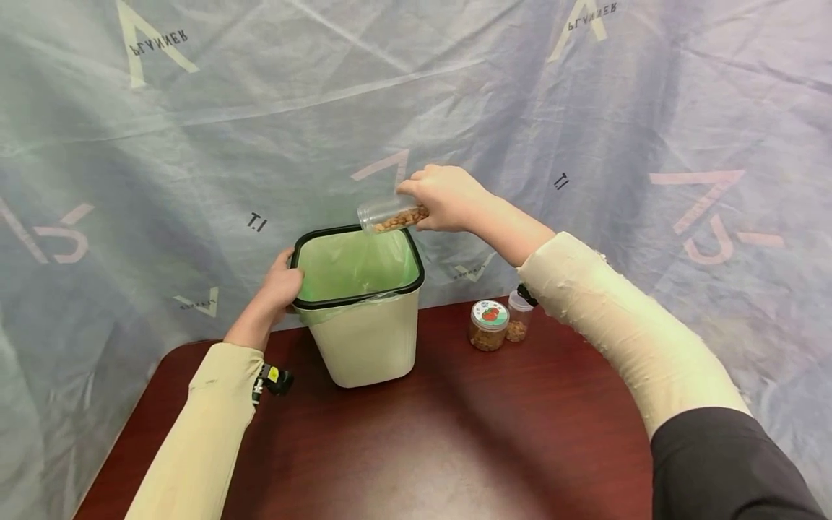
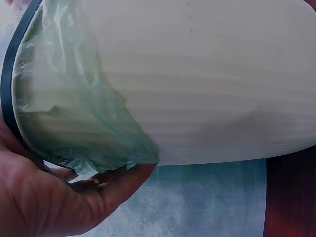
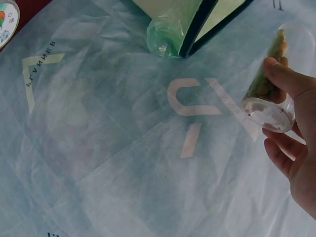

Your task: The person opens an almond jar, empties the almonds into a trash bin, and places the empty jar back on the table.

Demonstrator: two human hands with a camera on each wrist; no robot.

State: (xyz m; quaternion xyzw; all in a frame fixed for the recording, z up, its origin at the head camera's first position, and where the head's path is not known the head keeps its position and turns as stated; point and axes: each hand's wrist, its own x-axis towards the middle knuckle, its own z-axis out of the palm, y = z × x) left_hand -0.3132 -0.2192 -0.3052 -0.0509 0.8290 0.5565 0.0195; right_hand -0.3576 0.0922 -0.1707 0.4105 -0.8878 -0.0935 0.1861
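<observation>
My right hand (image 1: 448, 196) grips a clear jar (image 1: 383, 213) near its base, above the far right part of a cream trash can (image 1: 367, 343). The jar lies almost on its side, its uncapped mouth toward the left, with small brown pieces along its lower wall. In the right wrist view, the thumb and fingers hold the jar (image 3: 269, 117) from either side. My left hand (image 1: 284, 283) holds the can by the left side of its black rim (image 1: 360, 298). Below that rim, in the left wrist view, the fingers meet a thin green bag (image 2: 89, 123) folded over the outside.
A squat jar (image 1: 487, 334) with a tomato picture on its lid stands right of the can. Touching it in view is a slimmer lidded jar (image 1: 518, 325) with brown pieces. Behind the dark red table (image 1: 416, 448) hangs a grey printed sheet (image 1: 273, 144).
</observation>
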